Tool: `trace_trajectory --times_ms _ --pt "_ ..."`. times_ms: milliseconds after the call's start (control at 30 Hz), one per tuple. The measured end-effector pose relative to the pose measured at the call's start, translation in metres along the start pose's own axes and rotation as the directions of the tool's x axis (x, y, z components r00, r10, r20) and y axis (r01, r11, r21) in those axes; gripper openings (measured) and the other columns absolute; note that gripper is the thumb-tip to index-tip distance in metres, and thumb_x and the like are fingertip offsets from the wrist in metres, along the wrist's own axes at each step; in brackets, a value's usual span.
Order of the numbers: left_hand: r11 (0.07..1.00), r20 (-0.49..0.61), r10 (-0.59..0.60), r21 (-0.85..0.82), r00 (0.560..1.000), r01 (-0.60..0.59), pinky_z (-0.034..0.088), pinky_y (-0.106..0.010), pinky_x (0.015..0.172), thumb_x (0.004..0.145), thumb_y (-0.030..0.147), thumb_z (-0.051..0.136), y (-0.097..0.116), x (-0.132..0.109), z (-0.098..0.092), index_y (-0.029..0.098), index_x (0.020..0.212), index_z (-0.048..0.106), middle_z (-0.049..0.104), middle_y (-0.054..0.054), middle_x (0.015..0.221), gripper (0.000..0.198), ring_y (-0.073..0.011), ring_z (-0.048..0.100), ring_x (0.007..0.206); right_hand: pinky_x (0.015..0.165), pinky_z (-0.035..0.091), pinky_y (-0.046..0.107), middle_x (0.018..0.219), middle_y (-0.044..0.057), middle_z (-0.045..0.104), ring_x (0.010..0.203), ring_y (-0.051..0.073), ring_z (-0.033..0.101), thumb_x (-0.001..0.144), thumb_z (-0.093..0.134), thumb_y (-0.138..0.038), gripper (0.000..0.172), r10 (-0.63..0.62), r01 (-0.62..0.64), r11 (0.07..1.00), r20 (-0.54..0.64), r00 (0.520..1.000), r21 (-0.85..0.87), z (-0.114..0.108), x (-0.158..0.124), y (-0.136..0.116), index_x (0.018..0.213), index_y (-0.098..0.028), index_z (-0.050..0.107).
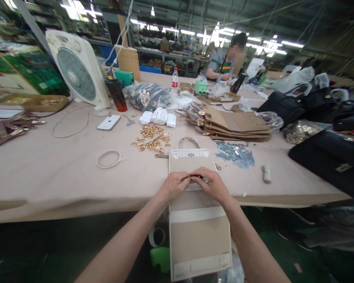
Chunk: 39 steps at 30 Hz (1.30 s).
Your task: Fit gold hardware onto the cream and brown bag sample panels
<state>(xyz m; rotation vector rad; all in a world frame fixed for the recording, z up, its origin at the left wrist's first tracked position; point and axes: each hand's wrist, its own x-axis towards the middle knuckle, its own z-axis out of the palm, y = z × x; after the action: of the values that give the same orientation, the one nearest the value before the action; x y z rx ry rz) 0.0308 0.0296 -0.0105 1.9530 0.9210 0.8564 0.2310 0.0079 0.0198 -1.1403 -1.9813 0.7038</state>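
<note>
A beige handbag panel lies on the table in front of me, and its lower flap hangs over the front edge. At its top end a plastic-wrapped handle curves away from me. My left hand and my right hand meet over the panel's middle, fingertips pinched close together. Something small and dark shows between the fingers, too hidden to name. Gold metal fittings lie in a loose pile beyond my left hand. Beyond my right hand is a heap of small grey-blue pieces.
A tape ring, a phone and a fan are on the left. Stacked brown bag panels lie behind the grey-blue pieces. Black bags and a small roll sit right. Across the table a person works.
</note>
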Motion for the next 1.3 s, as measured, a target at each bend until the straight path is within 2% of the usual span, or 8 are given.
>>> trace_trajectory --times_ms 133,300,467,767,1000,1167,1233,1300 --pt "1.0 0.004 -0.011 0.009 1.0 0.011 0.04 -0.024 0.067 0.097 0.027 0.05 0.001 -0.001 -0.002 0.019 0.075 0.064 0.063 0.001 0.07 0.028 -0.0142 0.057 0.069 0.085 0.055 0.036 0.096 0.004 0.076 0.092 0.023 0.071 0.096 0.069 -0.034 0.013 0.021 -0.021 1.0 0.007 1.0 -0.008 0.0 -0.002 0.001 0.102 -0.027 0.077" --pt "1.0 0.033 0.006 0.015 0.999 -0.007 0.038 -0.024 0.066 0.099 0.03 0.048 0.004 -0.003 -0.005 0.018 0.073 0.062 0.06 0.002 0.068 0.032 -0.0135 0.056 0.068 0.082 0.053 0.035 0.092 0.004 0.075 0.087 0.022 0.069 0.098 0.066 -0.036 0.014 0.06 -0.059 0.997 0.013 0.998 -0.049 0.002 -0.008 0.005 0.099 -0.026 0.076" --pt "0.996 0.052 0.033 0.077 0.998 -0.037 0.038 -0.025 0.066 0.098 0.027 0.047 0.0 -0.001 -0.003 0.019 0.073 0.061 0.06 0.002 0.068 0.029 -0.014 0.055 0.067 0.08 0.052 0.032 0.091 0.002 0.074 0.085 0.02 0.068 0.096 0.066 -0.034 0.013 0.138 -0.138 0.99 0.022 0.99 0.014 0.004 -0.008 0.006 0.099 -0.024 0.073" --pt "0.993 0.017 0.018 0.118 1.0 -0.02 0.039 -0.026 0.067 0.098 0.03 0.047 -0.005 0.0 -0.001 0.019 0.074 0.061 0.061 0.001 0.069 0.03 -0.0151 0.056 0.069 0.08 0.048 0.033 0.09 0.003 0.069 0.086 0.021 0.064 0.097 0.063 -0.026 0.008 0.065 -0.066 0.997 -0.038 0.997 -0.041 0.012 -0.008 0.005 0.093 -0.025 0.07" --pt "0.999 0.023 -0.037 0.002 0.999 0.037 0.036 -0.025 0.062 0.096 0.032 0.048 -0.004 0.0 -0.004 0.018 0.071 0.061 0.055 0.003 0.063 0.031 -0.0131 0.05 0.064 0.082 0.046 0.034 0.091 0.003 0.063 0.089 0.021 0.06 0.099 0.057 -0.026 0.01 0.075 -0.074 0.997 -0.063 0.995 0.019 0.022 -0.008 0.004 0.092 -0.025 0.064" --pt "0.976 -0.013 -0.155 -0.156 0.988 0.151 0.037 -0.024 0.058 0.094 0.035 0.049 -0.004 0.0 -0.007 0.018 0.073 0.064 0.055 0.004 0.06 0.031 -0.0124 0.051 0.059 0.083 0.048 0.034 0.092 0.003 0.061 0.089 0.021 0.059 0.1 0.057 -0.031 0.012 0.053 -0.041 0.994 -0.11 0.993 0.105 0.03 -0.014 0.007 0.092 -0.025 0.062" --pt "0.968 -0.057 -0.176 -0.192 0.983 0.162 0.039 -0.024 0.059 0.095 0.034 0.049 -0.004 0.0 -0.008 0.017 0.08 0.069 0.057 0.003 0.061 0.03 -0.0128 0.053 0.059 0.083 0.049 0.034 0.093 0.004 0.062 0.09 0.021 0.06 0.1 0.058 -0.034 0.011 0.082 -0.052 0.984 -0.17 0.982 0.171 0.023 -0.012 0.012 0.095 -0.025 0.062" --pt "0.969 -0.068 -0.163 -0.2 0.984 0.146 0.04 -0.024 0.06 0.096 0.033 0.048 -0.003 -0.001 -0.009 0.017 0.088 0.072 0.061 0.002 0.065 0.03 -0.0134 0.056 0.061 0.081 0.05 0.034 0.094 0.004 0.063 0.088 0.021 0.06 0.099 0.06 -0.038 0.012 0.139 -0.073 0.97 -0.281 0.95 0.234 0.009 -0.003 0.02 0.099 -0.026 0.062"
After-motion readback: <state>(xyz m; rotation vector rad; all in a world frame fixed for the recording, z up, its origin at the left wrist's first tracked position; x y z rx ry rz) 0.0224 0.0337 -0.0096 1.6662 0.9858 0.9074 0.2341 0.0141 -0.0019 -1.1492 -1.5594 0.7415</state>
